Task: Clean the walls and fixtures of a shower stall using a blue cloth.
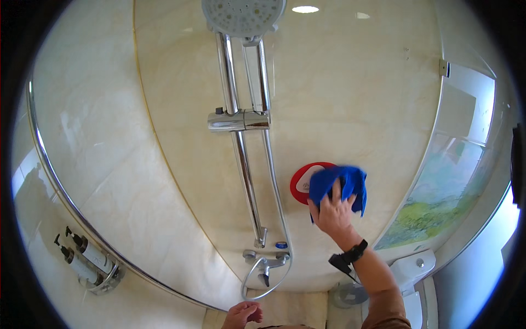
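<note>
My right hand presses a bunched blue cloth against the beige marble-look wall, over the right part of a red and white sign that bears writing. A black strap with a device is around the right wrist. Low in the view, my left hand has its fingers curled, and nothing shows in it. It is just below the loop of the shower hose. The chrome shower mixer is on the wall above that hand.
A hand shower head hangs on a chrome riser rail. Two pump bottles stand in a corner rack at left. At right are a white toilet and a glass panel with a painted landscape.
</note>
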{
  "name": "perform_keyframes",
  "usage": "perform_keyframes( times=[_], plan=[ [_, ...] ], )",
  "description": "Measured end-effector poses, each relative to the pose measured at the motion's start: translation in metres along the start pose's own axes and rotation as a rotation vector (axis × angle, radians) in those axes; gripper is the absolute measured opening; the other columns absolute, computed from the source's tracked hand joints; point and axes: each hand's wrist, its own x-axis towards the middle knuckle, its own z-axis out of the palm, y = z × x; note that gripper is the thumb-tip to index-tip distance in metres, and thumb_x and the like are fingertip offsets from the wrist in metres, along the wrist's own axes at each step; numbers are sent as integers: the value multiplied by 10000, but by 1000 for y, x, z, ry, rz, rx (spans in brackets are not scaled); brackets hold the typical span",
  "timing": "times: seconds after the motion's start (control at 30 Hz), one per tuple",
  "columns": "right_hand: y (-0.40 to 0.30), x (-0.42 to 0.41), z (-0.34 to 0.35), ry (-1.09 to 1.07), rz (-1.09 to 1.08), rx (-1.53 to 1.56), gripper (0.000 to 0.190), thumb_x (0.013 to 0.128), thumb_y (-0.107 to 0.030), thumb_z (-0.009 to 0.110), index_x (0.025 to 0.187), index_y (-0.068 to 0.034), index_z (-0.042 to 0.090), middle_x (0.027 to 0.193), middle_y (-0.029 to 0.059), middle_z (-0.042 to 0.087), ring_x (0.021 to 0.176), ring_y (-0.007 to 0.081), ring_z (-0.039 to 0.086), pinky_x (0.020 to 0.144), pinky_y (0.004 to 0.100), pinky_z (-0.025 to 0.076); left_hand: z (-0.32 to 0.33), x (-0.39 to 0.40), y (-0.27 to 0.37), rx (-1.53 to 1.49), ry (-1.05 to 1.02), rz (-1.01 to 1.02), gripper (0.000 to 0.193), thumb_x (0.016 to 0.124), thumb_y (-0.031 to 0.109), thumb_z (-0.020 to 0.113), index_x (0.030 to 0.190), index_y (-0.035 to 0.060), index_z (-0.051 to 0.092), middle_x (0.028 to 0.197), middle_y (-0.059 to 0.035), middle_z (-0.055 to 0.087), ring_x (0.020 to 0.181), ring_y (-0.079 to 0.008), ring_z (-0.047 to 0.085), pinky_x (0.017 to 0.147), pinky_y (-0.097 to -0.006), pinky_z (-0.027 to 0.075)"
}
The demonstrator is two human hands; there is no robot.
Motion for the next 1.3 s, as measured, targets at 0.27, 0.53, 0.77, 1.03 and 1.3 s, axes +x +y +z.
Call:
perform_keyframes(
  times=[0.27, 0.53, 0.77, 1.03, 1.3],
  plan=[
    [-44, 62, 16, 24, -78, 17, 382, 803, -342, 711, 1131, -147, 700, 1492, 105, 452, 1274, 307, 499, 953, 612, 383, 8, 2, 9, 16, -50, 16, 211, 1012, 201, 579, 1060, 4, 636, 862, -77, 659, 740, -184, 638, 684, -334, 535],
    [-44, -29, 49, -424, -249, 61, 429, 900, -193, 555, 1323, -224, 616, 1177, -1, 654, 1076, 198, 616, 966, 418, 447, -3, 16, -17, -38, -31, -85, 231, 1002, 143, 545, 1096, -57, 617, 909, -164, 686, 773, -260, 682, 730, -404, 577],
    [-7, -156, 59, -856, -126, 95, 425, 880, -187, 577, 1301, -217, 632, 986, -19, 673, 907, 157, 653, 760, 308, 501, 10, 20, -11, 12, -69, -114, 204, 1008, 118, 542, 1105, -43, 621, 903, -138, 685, 789, -246, 682, 736, -392, 585],
    [113, -158, 17, -102, 272, -69, 495, 834, -396, 715, 1267, -162, 659, 1491, 217, 409, 1348, 450, 387, 1062, 689, 274, 8, 17, -16, 32, -34, -102, 218, 1009, 119, 534, 1108, -52, 625, 900, -150, 688, 786, -260, 683, 733, -401, 585],
    [139, -12, -22, 276, 395, -116, 624, 864, -428, 683, 1186, 102, 612, 1496, 424, 268, 1412, 586, 238, 1086, 665, 217, 32, 17, -10, 118, -8, -78, 214, 1009, 134, 497, 1079, -34, 609, 878, -159, 675, 745, -248, 657, 705, -397, 564]
  ],
)
